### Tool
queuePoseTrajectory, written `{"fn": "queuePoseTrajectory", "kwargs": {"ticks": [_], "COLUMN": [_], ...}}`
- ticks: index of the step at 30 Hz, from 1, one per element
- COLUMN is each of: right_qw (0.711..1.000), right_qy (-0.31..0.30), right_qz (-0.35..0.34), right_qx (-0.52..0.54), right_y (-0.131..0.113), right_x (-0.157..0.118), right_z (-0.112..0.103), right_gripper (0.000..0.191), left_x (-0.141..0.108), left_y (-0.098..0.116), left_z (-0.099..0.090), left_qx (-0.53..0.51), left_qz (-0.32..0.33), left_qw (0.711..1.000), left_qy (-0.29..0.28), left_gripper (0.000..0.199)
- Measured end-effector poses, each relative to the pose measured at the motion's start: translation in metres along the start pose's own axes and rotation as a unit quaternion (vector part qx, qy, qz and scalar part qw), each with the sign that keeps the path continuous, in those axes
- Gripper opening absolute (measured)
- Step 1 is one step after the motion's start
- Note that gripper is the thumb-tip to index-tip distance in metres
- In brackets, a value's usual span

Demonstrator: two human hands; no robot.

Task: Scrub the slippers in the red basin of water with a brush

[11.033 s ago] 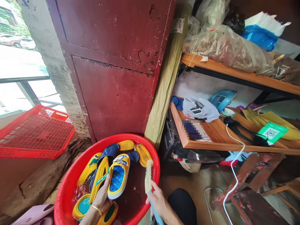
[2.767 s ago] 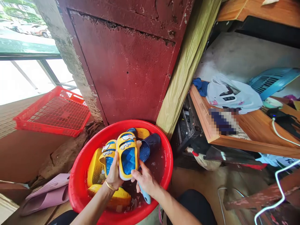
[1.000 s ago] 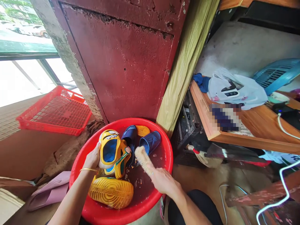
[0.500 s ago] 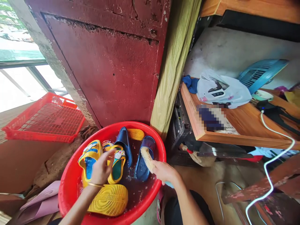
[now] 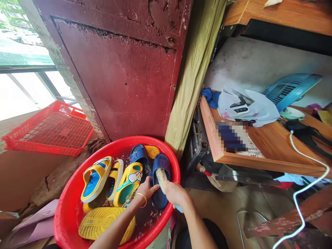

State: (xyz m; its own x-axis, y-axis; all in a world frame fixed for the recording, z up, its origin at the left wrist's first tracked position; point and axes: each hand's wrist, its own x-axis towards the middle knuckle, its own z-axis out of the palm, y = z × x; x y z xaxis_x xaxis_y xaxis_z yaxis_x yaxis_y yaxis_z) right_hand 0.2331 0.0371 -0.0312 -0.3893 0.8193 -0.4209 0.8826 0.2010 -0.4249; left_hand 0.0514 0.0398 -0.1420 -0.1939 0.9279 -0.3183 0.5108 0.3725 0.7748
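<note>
A red basin (image 5: pixel 63 214) of dark water holds several sandals. My right hand (image 5: pixel 175 193) is closed round a scrub brush (image 5: pixel 161 178), its pale bristles against the inside of a blue slipper (image 5: pixel 160 202) at the basin's right. Beside that slipper, my left hand (image 5: pixel 147 189) has its thumb and fingers apart, between it and a yellow sandal with a cartoon figure (image 5: pixel 129 180). Another blue slipper (image 5: pixel 138 154) lies behind. More yellow sandals (image 5: pixel 97 178) float at the left, and a yellow one (image 5: pixel 100 223) shows its sole near the front.
A red plastic crate (image 5: pixel 58 131) stands at the left, above pink slippers (image 5: pixel 38 224). Behind the basin is a dark red door (image 5: pixel 124 86). On the right, a wooden shelf (image 5: pixel 272 164) bears a plastic bag (image 5: pixel 246 105) and a blue fan (image 5: pixel 293 90); a white cable (image 5: pixel 298 200) hangs down.
My left hand has moved right, from over the yellow sandals to beside the right blue slipper. The floating sandals have shifted and spread. The brush remains in my right hand, deeper in the slipper.
</note>
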Motion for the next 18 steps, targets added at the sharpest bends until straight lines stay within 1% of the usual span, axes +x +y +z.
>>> {"fn": "queuePoseTrajectory", "kwargs": {"ticks": [1, 3, 5, 7, 9, 12, 14, 16, 18], "right_qw": [1.0, 1.0, 0.999, 0.996, 0.991, 0.977, 0.965, 0.955, 0.952], "right_qy": [0.008, 0.025, 0.025, 0.028, 0.034, 0.05, 0.07, 0.088, 0.092], "right_qz": [-0.005, -0.008, -0.014, -0.019, -0.025, -0.043, -0.058, -0.069, -0.093], "right_qx": [-0.002, 0.013, 0.044, 0.082, 0.131, 0.205, 0.244, 0.275, 0.278], "right_y": [-0.002, -0.006, -0.009, -0.01, -0.012, -0.02, -0.032, -0.047, -0.063], "right_x": [0.002, 0.004, 0.004, 0.004, 0.004, 0.007, 0.011, 0.014, 0.013], "right_z": [0.002, 0.004, 0.005, 0.004, 0.003, 0.005, 0.013, 0.025, 0.04], "right_gripper": [0.043, 0.046, 0.048, 0.049, 0.052, 0.055, 0.056, 0.055, 0.053], "left_x": [-0.004, -0.011, -0.018, -0.025, -0.034, -0.052, -0.066, -0.079, -0.086], "left_y": [0.0, 0.002, 0.004, 0.008, 0.014, 0.025, 0.031, 0.032, 0.029], "left_z": [0.002, 0.003, -0.003, -0.017, -0.039, -0.075, -0.093, -0.102, -0.104], "left_qx": [-0.035, -0.097, -0.133, -0.165, -0.208, -0.291, -0.331, -0.373, -0.422], "left_qz": [-0.005, -0.01, -0.005, 0.004, 0.02, 0.041, 0.038, 0.022, 0.001], "left_qw": [0.999, 0.995, 0.991, 0.986, 0.978, 0.956, 0.943, 0.928, 0.907], "left_qy": [-0.004, -0.011, -0.022, -0.028, -0.026, 0.011, 0.021, 0.012, 0.013], "left_gripper": [0.05, 0.036, 0.024, 0.021, 0.02, 0.025, 0.033, 0.045, 0.061]}}
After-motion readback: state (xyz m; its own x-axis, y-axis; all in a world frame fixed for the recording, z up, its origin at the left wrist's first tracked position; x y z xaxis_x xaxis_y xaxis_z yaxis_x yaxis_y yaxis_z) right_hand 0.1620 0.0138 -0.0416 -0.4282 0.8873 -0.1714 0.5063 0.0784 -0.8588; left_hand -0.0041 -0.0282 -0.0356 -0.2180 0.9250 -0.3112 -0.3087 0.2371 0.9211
